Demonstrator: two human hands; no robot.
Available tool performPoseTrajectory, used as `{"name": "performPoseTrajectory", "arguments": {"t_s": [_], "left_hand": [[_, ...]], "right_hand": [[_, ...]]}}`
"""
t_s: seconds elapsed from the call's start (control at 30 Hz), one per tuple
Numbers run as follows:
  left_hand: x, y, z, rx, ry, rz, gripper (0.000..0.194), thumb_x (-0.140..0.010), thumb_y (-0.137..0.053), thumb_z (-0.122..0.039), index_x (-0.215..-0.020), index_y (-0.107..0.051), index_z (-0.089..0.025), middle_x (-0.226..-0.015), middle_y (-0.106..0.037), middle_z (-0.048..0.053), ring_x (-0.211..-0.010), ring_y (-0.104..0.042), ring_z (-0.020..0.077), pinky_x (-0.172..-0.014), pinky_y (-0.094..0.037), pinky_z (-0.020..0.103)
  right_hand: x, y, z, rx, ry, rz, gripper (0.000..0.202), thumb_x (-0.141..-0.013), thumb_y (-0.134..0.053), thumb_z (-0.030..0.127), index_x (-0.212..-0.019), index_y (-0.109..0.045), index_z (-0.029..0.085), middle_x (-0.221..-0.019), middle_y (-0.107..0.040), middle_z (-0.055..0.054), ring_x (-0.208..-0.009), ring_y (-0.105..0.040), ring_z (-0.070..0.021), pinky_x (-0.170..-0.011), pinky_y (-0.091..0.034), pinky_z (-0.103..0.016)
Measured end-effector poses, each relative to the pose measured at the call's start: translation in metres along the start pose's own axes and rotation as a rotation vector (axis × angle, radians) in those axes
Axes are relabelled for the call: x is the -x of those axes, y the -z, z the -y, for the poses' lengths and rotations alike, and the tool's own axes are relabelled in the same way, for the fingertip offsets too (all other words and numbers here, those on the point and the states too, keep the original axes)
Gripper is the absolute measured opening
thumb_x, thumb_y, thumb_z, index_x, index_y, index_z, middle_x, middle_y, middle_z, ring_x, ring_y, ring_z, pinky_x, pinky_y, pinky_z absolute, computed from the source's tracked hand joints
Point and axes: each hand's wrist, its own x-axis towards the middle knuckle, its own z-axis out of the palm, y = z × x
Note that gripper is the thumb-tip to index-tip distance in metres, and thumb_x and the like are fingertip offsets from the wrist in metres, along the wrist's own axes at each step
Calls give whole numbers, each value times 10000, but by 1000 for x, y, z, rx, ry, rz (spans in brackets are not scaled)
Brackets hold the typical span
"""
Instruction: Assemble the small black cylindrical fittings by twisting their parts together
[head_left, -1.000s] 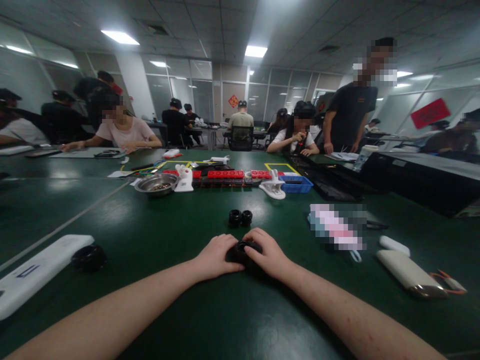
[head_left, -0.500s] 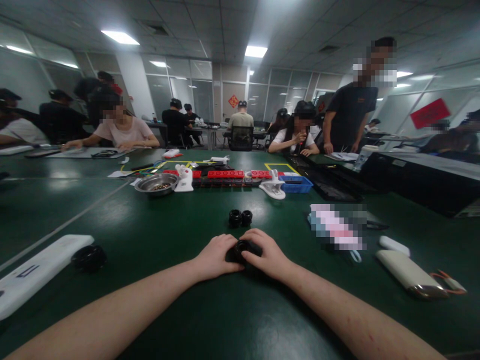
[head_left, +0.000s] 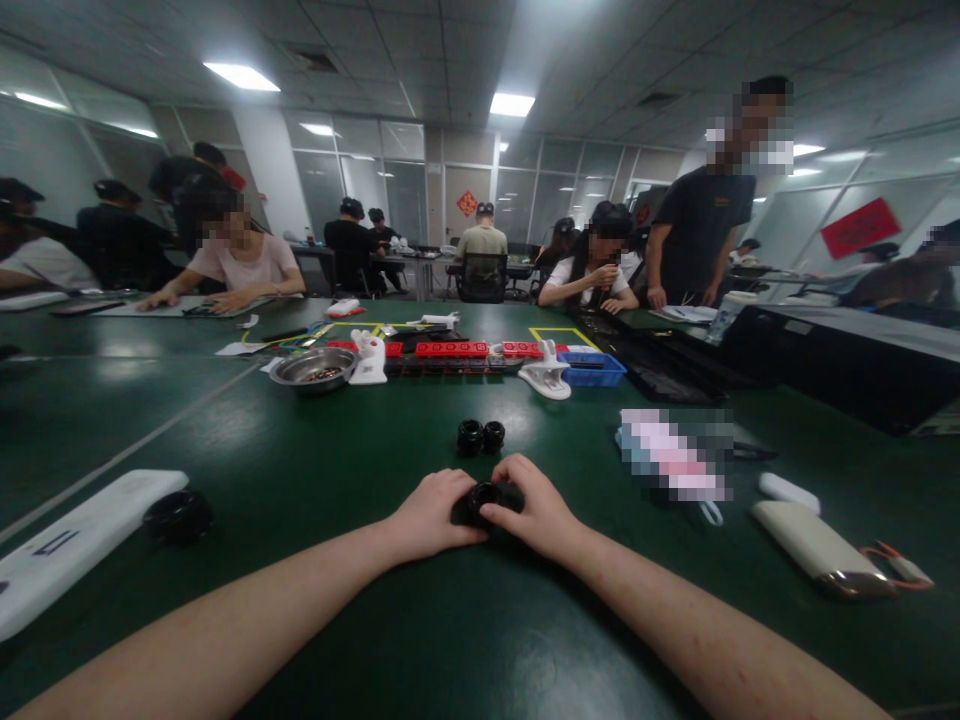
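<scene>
Between my two hands, close to the table top, is a black ring-shaped fitting (head_left: 484, 495) with a round opening at its top. My left hand (head_left: 436, 512) is closed round its left side, the thumb low along the near edge. From the right, my right hand (head_left: 537, 508) grips it with the thumb on the near rim and curled fingers behind. Part of the fitting is covered by my fingers. Just beyond my hands, two similar black fittings (head_left: 470, 437) stand side by side. Another black fitting (head_left: 178, 516) lies at the left, by a long white device (head_left: 82, 550).
Across the green table (head_left: 360, 440) are a metal bowl (head_left: 281, 375) of small parts, white clamps (head_left: 547, 375), red blocks (head_left: 450, 349) and a blue tray (head_left: 611, 372). At right lie a beige power bank (head_left: 817, 550) and a large black case (head_left: 847, 365). Other people sit and stand beyond.
My right hand's fingers have shifted slightly on the fitting, and more of its round opening shows. My left hand stays in place.
</scene>
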Motion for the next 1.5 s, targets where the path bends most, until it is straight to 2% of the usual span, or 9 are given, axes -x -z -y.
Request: {"name": "performPoseTrajectory", "arguments": {"t_s": [0.1,0.2,0.37,0.67,0.83,1.0,1.23,1.4,1.5], "left_hand": [[0,-2,2,-9,-10,-5,367,-657,-642,-459,-870,-537,-179,-879,-548,25,-816,-498,209,-710,-390,306],[0,-2,2,-22,-9,-10,381,-652,-647,-459,-874,-534,-171,-869,-547,28,-817,-496,212,-715,-391,311],[0,0,0,1,-16,-11,350,-655,-645,-451,-852,-541,-181,-880,-556,27,-815,-506,211,-718,-393,309],[1,0,1,14,-6,-4,358,-661,-634,-462,-871,-542,-186,-892,-548,23,-822,-503,209,-721,-390,312],[1,0,0,1,9,1,375,-655,-631,-480,-859,-540,-179,-877,-545,28,-818,-498,214,-716,-392,315],[0,-1,1,7,-2,-8,348,-657,-638,-450,-855,-542,-181,-875,-551,25,-810,-501,213,-713,-388,312],[0,-1,2,7,4,1,351,-652,-637,-460,-845,-544,-182,-877,-549,23,-814,-502,213,-700,-388,306],[0,0,1,-2,4,-3,380,-657,-632,-478,-877,-543,-180,-877,-549,29,-816,-496,214,-712,-389,312],[0,0,1,-6,5,-7,360,-655,-637,-468,-846,-542,-178,-875,-554,31,-816,-498,216,-711,-390,311]], "right_hand": [[-1,1,1,-62,80,50,170,-730,-565,203,-896,-544,173,-913,-535,-55,-875,-513,-194,-792,-428,-344],[-1,2,-1,-147,128,110,312,-740,-501,137,-1048,-529,172,-1074,-519,-83,-1017,-484,-206,-905,-376,-376],[3,-2,-6,-148,77,106,440,-772,-531,237,-1193,-414,186,-1177,-480,-102,-1066,-457,-229,-912,-367,-412],[0,0,-1,-59,45,28,225,-705,-615,249,-898,-518,185,-890,-523,-41,-846,-507,-192,-764,-434,-341],[1,1,-4,-139,143,109,353,-760,-502,157,-1110,-498,200,-1123,-496,-78,-1059,-459,-215,-928,-352,-390],[3,-1,-5,-130,83,89,423,-770,-543,255,-1169,-420,185,-1138,-492,-96,-1033,-468,-222,-895,-376,-394],[0,1,1,-47,11,23,251,-685,-639,272,-877,-502,185,-870,-521,-35,-815,-504,-191,-725,-436,-327],[0,2,0,-143,142,114,330,-741,-522,150,-1069,-514,186,-1077,-506,-76,-1022,-474,-206,-904,-373,-365],[2,0,-4,-156,142,128,419,-756,-524,181,-1169,-453,177,-1170,-475,-96,-1096,-436,-218,-953,-333,-388]]}}
